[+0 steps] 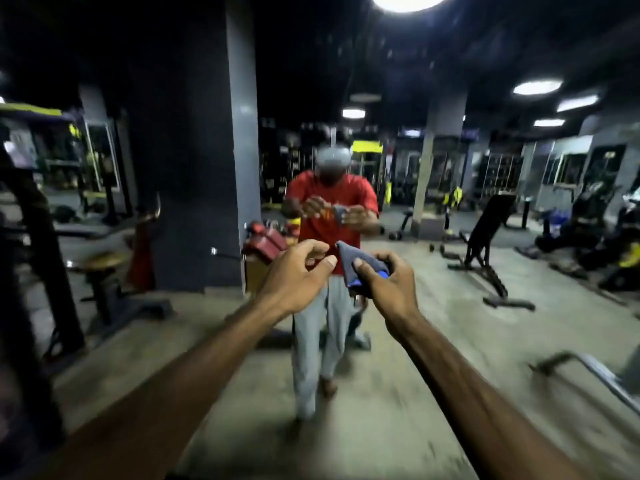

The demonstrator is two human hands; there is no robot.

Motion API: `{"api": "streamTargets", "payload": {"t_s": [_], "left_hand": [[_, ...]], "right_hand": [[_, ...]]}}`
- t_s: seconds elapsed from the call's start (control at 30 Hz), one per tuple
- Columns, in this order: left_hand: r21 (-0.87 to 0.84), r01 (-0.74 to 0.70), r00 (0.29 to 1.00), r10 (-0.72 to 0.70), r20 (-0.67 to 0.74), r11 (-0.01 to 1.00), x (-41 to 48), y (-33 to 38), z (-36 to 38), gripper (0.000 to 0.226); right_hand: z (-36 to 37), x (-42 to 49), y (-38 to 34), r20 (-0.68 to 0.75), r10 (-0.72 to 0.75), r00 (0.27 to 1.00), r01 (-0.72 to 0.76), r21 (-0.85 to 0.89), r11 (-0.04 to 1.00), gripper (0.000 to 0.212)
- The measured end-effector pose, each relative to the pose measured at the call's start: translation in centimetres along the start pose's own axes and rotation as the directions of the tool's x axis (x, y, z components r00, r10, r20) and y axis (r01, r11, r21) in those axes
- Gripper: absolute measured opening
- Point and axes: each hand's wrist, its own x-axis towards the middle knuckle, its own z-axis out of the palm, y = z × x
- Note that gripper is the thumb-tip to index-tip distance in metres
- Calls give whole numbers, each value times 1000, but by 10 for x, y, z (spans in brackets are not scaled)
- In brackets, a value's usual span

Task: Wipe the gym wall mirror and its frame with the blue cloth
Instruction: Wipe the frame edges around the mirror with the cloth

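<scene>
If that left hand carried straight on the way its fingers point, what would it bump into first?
Most likely the blue cloth, gripped by the right hand: its raised corner sits just past the thumb of the left hand. The picture is blurred, so depth is uncertain.

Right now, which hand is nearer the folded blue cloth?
Right. The right hand grips the folded blue cloth from below; the left hand sits just to its left, fingers curled, a small gap from the cloth's raised corner.
</scene>
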Motion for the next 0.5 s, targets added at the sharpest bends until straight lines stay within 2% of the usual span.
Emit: {"api": "streamTargets", "payload": {"t_s": [0.1, 0.27, 0.4, 0.5], "left_hand": [[-176, 159, 986, -148, 72, 971, -70, -22, 23, 24], [-343, 377, 924, -320, 211, 861, -168, -49, 38, 29], [-360, 498, 865, -424, 268, 789, -229, -74, 39, 36], [-425, 607, 794, -523, 309, 671, -262, -92, 33, 23]], "right_hand": [[-7, -71, 15, 50, 137, 989, -136, -16, 991, 21], [-12, -170, 30, 44, 289, 956, -290, 46, 956, 10], [-3, -246, 55, 61, 471, 880, -475, 74, 877, 16], [11, -295, 64, 187, 609, 770, -636, 153, 757, 40]]}}
